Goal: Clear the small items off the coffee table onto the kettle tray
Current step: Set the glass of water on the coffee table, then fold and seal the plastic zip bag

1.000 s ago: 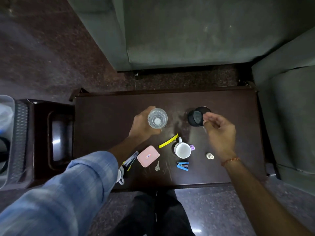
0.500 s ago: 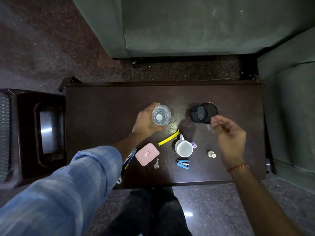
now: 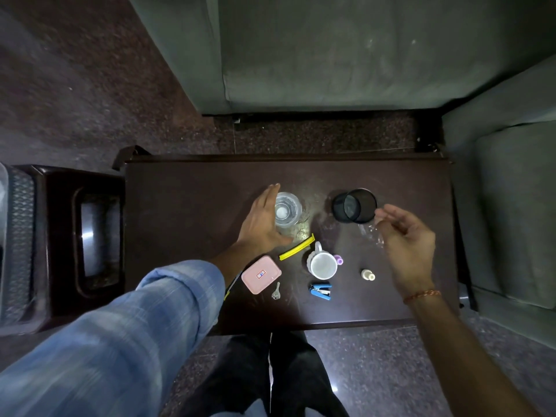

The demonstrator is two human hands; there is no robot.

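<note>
On the dark coffee table (image 3: pixel 186 212) stands a clear glass (image 3: pixel 288 209). My left hand (image 3: pixel 261 221) lies flat against its left side, fingers straight and spread, not gripping it. To the right a black mesh cup (image 3: pixel 355 205) lies tilted. My right hand (image 3: pixel 406 236) hovers just right of it, fingers loosely curled and apart. A faint clear scrap (image 3: pixel 371 234) lies under those fingertips; I cannot tell if they touch it. Nearer me lie a yellow strip (image 3: pixel 296 251), white mug (image 3: pixel 323 265), pink box (image 3: pixel 261 274), key (image 3: pixel 276 293), blue stapler (image 3: pixel 321 291) and small bottle (image 3: pixel 367 275).
A dark side stand with a recessed tray top (image 3: pixel 93 236) sits left of the table, with a mesh bin (image 3: pixel 18 236) beyond it. Green sofas stand behind (image 3: pixel 331 55) and to the right (image 3: pixel 511 212). A pen-like item (image 3: pixel 233 288) pokes from under my left sleeve.
My left hand has let go of the glass and opened flat beside it. My right hand has drawn back from the black cup, to the right and toward me.
</note>
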